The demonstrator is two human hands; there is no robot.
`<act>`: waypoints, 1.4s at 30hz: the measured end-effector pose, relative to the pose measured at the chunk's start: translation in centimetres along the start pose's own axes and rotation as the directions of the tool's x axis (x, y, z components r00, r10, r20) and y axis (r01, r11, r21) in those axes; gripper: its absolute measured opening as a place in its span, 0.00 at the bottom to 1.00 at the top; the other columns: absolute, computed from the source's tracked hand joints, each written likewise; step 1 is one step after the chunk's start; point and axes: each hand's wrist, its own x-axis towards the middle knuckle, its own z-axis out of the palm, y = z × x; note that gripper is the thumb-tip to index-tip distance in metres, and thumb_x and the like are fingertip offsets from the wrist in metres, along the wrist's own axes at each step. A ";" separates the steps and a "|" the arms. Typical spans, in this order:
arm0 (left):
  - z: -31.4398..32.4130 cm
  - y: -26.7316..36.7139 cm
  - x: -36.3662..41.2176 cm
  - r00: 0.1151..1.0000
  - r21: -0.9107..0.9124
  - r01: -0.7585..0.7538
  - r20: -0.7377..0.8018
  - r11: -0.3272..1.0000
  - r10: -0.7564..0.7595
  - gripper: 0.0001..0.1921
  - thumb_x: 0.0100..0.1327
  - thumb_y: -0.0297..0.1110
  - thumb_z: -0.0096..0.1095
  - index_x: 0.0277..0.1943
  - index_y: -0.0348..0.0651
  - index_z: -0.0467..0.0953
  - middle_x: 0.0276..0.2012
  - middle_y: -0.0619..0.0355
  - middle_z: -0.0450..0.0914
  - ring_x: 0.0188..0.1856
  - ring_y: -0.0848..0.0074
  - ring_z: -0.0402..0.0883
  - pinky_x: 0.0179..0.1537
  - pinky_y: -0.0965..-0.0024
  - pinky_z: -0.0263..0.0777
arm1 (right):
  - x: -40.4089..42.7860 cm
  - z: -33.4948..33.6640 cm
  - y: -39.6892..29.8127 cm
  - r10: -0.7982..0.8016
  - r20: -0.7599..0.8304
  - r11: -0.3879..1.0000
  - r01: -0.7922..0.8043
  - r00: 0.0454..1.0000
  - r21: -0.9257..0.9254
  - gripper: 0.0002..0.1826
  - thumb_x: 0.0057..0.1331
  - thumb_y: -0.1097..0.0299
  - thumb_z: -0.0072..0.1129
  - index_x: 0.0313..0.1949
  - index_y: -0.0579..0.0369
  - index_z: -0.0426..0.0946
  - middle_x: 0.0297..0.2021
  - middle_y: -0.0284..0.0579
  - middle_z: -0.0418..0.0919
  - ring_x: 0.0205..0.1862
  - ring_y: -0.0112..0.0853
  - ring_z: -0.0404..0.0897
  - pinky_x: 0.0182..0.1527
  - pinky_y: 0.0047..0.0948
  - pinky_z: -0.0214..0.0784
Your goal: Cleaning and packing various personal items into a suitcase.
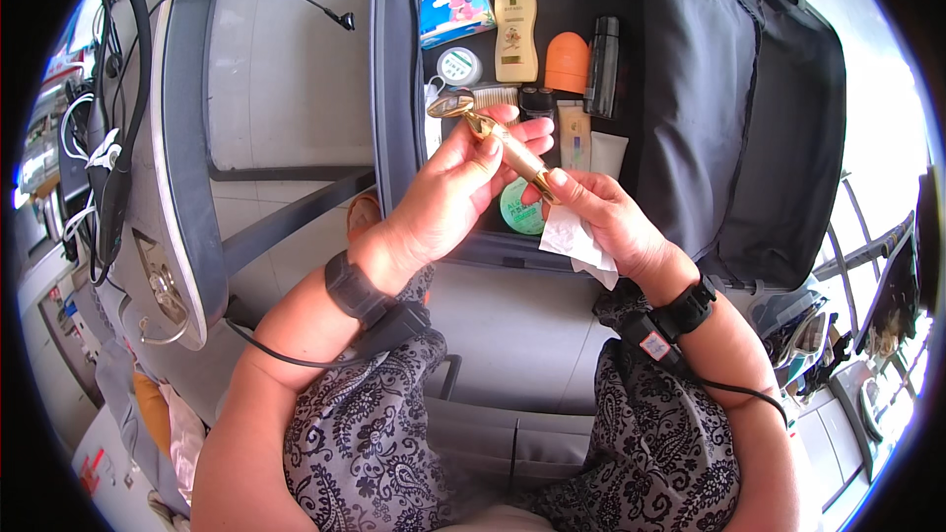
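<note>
A gold wand-like device (517,155), perhaps a facial roller, is held slantwise between both hands. My left hand (465,170) grips it near its head, which points to the upper left. My right hand (606,214) pinches the lower end and also holds a crumpled white tissue (576,240). Beneath them an open dark suitcase (399,89) holds a beige bottle (516,29), a blue printed packet (456,7), a white-lidded jar (458,66), an orange container (567,63), a dark cylindrical bottle (604,66), tubes (575,134) and a green round container (522,207). A comb (494,96) is partly hidden.
The suitcase's lined second half (783,125) lies unfolded at the right. A table edge (196,162) with black cables (111,185) is at the left. A metal table leg (295,218) slants towards the suitcase. Black cables run from both wristbands.
</note>
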 end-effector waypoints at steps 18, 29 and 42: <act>0.3 0.1 0.1 0.996 0.006 -0.009 0.094 1.000 0.009 0.14 0.77 0.43 0.43 0.60 0.53 0.67 0.59 0.47 0.75 0.64 0.58 0.73 0.59 0.58 0.70 | -0.4 1.1 0.1 0.005 0.049 0.996 -0.009 0.999 0.089 0.23 0.75 0.48 0.48 0.46 0.58 0.76 0.26 0.28 0.75 0.23 0.15 0.72 0.25 0.13 0.62; -1.5 -0.7 0.0 0.999 0.066 0.032 0.019 0.997 -0.033 0.16 0.76 0.42 0.47 0.60 0.44 0.66 0.49 0.52 0.77 0.55 0.70 0.76 0.57 0.62 0.70 | 0.4 0.7 0.2 0.003 -0.048 0.993 -0.009 0.999 -0.121 0.19 0.75 0.53 0.48 0.47 0.57 0.77 0.25 0.28 0.75 0.24 0.15 0.73 0.26 0.16 0.63; -0.6 0.0 0.2 0.998 0.128 0.042 -0.043 0.991 -0.037 0.22 0.74 0.43 0.52 0.64 0.40 0.64 0.51 0.51 0.77 0.52 0.70 0.78 0.51 0.67 0.72 | 0.1 0.0 0.4 0.112 0.068 0.968 -0.124 0.991 0.216 0.25 0.75 0.47 0.43 0.50 0.56 0.78 0.24 0.27 0.75 0.22 0.17 0.74 0.19 0.19 0.64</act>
